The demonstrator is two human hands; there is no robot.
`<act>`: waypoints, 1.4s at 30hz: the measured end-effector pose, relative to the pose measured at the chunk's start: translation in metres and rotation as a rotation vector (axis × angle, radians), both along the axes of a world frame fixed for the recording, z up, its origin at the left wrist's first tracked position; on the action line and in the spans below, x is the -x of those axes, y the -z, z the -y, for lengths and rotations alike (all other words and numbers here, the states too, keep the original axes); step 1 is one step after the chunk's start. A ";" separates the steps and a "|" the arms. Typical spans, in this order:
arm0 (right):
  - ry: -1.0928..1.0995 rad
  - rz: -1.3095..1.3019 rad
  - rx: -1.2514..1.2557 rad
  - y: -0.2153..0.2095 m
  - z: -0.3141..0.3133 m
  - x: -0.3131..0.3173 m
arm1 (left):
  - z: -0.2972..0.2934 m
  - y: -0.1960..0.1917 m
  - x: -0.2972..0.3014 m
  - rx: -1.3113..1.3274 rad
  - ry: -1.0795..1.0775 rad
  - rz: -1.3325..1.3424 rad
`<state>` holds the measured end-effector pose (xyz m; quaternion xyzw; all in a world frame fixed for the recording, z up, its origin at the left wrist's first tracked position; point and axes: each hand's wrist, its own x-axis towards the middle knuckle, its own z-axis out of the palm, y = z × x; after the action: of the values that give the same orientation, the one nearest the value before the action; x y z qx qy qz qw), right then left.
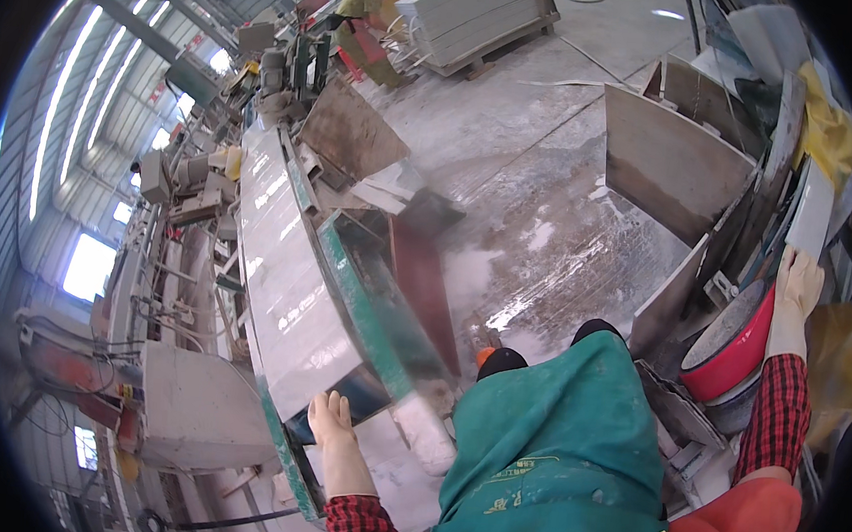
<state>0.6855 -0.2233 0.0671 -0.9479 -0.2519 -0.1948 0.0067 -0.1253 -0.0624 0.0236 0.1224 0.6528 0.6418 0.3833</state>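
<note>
My left hand is at the near end of a row of long white strips lying side by side on a green-framed conveyor table. Its fingers are loosely extended over the strips' near edge, not visibly wrapped round anything. Out to the right, my right hand grips the lower end of a long, narrow white strip. That strip stands tilted among other boards, and the thumb is partly hidden. Below this hand is a round drum with a red side.
Brown-grey panels lean at the right beside a yellow cloth. Dusty machinery lines the left. A red board stands beside the conveyor. Far off, a person bends near a pallet stack of white slabs. The floor is wet and dusty.
</note>
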 end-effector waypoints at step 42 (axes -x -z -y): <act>0.011 0.056 -0.036 0.038 -0.014 -0.041 | -0.072 0.007 -0.139 -0.189 0.842 -1.607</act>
<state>0.7267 -0.2096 0.0291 -0.9432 -0.2431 -0.2258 0.0156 0.0134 0.0094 0.0164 0.7917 0.5694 0.2214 0.0040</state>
